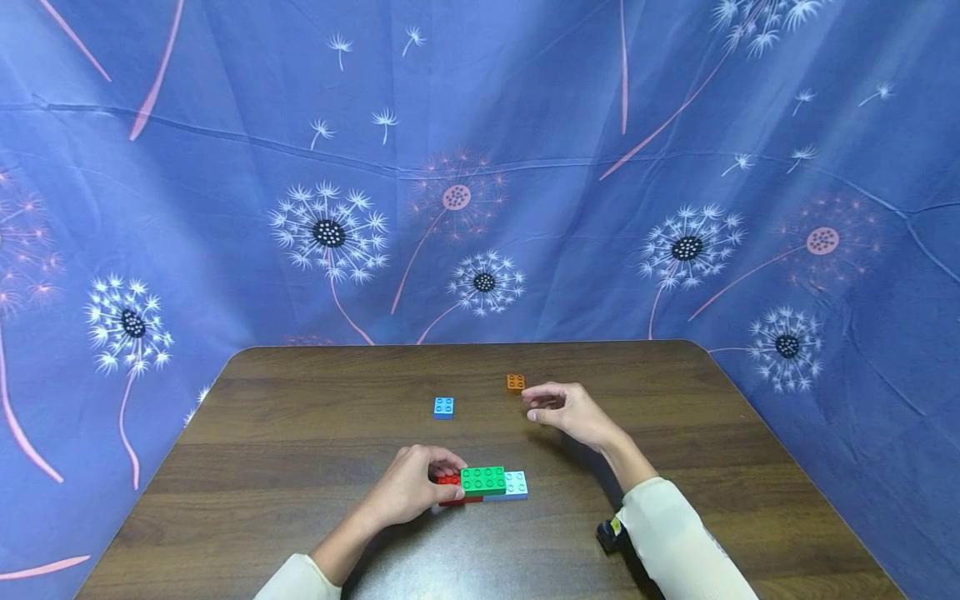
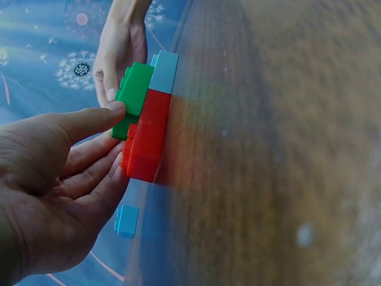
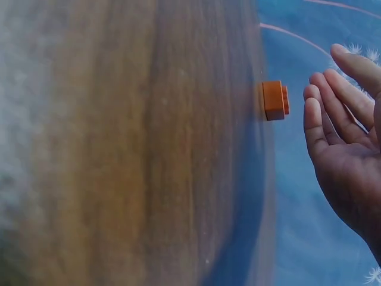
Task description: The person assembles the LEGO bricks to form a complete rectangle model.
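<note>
My left hand [image 1: 411, 485] grips the left end of a green toy brick [image 1: 483, 478], thumb on the near side and fingers at the far side. The green brick sits across a red brick [image 2: 152, 134] and a light blue brick [image 1: 516, 483], which lie end to end on the table. In the left wrist view the thumb presses the green brick's side, and part of the fingers is hidden behind the bricks. My right hand [image 1: 576, 414] hovers just right of a small orange brick [image 1: 515, 382]. Its fingers are relaxed and hold nothing; the orange brick [image 3: 274, 100] stands apart from them.
A small blue brick [image 1: 444, 407] lies on the brown wooden table [image 1: 315, 417], beyond the joined bricks. A black object [image 1: 609, 537] shows beside the right sleeve. Behind the table's far edge hangs a blue cloth [image 1: 525, 100] with dandelion prints.
</note>
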Tool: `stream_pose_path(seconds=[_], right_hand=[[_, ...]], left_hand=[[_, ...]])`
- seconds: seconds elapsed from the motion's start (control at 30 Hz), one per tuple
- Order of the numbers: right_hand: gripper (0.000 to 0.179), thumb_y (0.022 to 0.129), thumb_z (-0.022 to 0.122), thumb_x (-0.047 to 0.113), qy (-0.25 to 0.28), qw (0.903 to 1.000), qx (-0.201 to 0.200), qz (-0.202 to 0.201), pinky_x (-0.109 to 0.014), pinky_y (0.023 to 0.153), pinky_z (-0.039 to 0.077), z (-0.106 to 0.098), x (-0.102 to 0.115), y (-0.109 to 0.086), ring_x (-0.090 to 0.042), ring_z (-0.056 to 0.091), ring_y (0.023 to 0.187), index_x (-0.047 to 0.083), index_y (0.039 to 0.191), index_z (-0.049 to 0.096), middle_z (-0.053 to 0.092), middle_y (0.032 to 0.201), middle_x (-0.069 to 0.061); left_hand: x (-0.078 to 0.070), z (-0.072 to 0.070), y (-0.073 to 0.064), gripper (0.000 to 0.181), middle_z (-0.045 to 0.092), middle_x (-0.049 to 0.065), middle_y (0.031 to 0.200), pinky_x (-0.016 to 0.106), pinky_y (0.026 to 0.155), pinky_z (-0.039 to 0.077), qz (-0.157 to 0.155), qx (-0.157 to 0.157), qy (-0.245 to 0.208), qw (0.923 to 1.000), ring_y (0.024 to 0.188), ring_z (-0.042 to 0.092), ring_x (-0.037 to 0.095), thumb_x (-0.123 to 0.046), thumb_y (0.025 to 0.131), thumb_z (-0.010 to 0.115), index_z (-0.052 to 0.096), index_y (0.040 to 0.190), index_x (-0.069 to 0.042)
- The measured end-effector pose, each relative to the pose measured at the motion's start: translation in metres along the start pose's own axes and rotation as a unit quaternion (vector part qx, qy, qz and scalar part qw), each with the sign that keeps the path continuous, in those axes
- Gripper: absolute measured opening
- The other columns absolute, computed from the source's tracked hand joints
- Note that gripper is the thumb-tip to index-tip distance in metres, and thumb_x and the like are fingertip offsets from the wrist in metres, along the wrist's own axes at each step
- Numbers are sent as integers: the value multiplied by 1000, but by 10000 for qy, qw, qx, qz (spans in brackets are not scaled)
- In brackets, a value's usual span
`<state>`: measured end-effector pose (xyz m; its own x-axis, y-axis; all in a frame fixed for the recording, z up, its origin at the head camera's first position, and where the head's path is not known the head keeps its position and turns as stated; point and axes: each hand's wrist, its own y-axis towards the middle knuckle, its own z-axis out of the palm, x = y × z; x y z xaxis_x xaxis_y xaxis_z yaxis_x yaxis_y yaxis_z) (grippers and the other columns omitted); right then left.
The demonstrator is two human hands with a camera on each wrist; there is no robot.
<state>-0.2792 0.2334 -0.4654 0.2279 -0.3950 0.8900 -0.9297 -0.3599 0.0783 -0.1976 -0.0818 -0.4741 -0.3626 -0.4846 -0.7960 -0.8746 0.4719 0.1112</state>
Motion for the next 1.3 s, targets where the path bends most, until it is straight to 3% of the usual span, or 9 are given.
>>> stream_pose_path(seconds=[0.33, 0.57, 1.3], right_hand=[[43, 90, 78, 9, 99, 9996, -230, 150, -20, 83, 56, -4, -4, 9, -14, 68, 103, -5, 129, 67, 70, 124, -26], [42, 90, 77, 4, 338, 9986, -365, 160, -17, 82, 55, -5, -12, 14, -18, 67, 105, -9, 128, 66, 69, 124, -31], [41, 91, 75, 1, 676, 9940, -694, 508, -16, 83, 55, -7, -24, 31, -7, 67, 98, -8, 130, 65, 69, 128, -28]], left_hand=[[1, 0, 1, 24, 76, 2, 91, 23, 73, 55, 18, -13, 17, 10000, 81, 67, 7, -12, 80, 87, 77, 101, -11], [1, 0, 1, 23, 76, 1, 89, 22, 71, 54, 59, 1, -13, 10000, 80, 67, 6, -11, 80, 87, 77, 101, -11], [3, 1, 1, 24, 76, 0, 87, 21, 70, 54, 158, -67, 25, 9998, 76, 65, 1, -11, 79, 87, 77, 100, -11]])
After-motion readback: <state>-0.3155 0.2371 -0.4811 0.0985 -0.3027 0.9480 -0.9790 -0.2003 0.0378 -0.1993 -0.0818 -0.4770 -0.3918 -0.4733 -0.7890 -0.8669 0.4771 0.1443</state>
